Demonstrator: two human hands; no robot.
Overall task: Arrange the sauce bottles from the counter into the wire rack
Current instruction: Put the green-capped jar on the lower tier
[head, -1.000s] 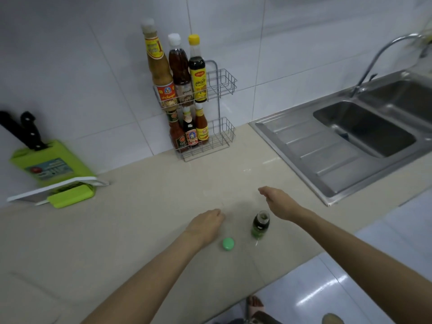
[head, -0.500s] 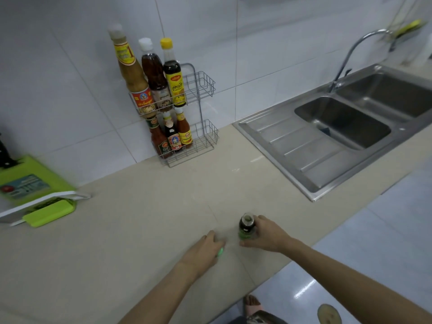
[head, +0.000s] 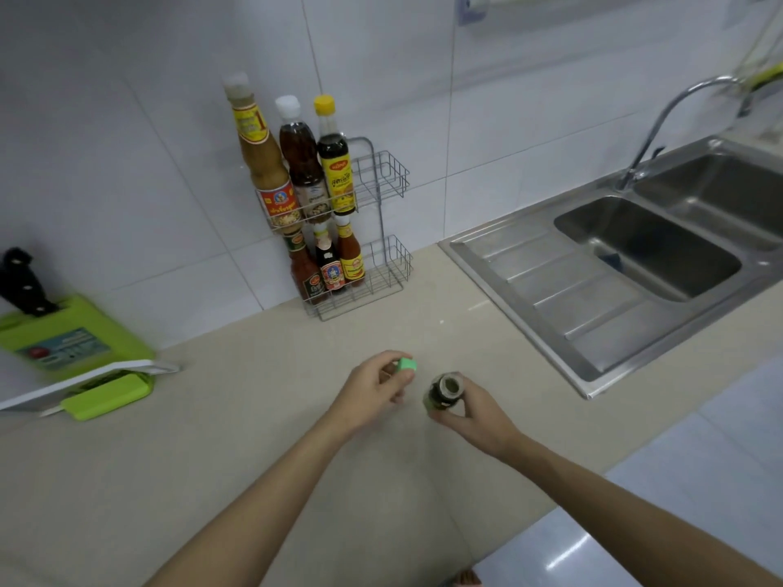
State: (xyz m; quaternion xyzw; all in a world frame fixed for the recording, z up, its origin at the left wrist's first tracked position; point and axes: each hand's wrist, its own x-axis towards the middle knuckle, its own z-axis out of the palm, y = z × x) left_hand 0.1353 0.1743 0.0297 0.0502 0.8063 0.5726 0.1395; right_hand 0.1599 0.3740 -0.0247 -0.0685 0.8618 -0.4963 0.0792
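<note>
1. The right hand (head: 474,410) has its fingers clamped on a small uncapped bottle (head: 443,391) above the bench (head: 212,451).
2. The left hand (head: 373,389) pinches the green cap (head: 405,365) just beside it.
3. The wire rack (head: 383,230), well apart by the wall, holds six bottles.

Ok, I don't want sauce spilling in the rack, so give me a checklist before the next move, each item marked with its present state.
1. Small bottle gripped by right hand: ok.
2. Green cap held in left hand: ok.
3. Cap on bottle: not ok, the mouth is open.
4. Bottle upright: cannot tell, seen from above.
5. Free space in wire rack: ok, the right side of both shelves is empty.
6. Counter path to rack clear: ok.
</note>
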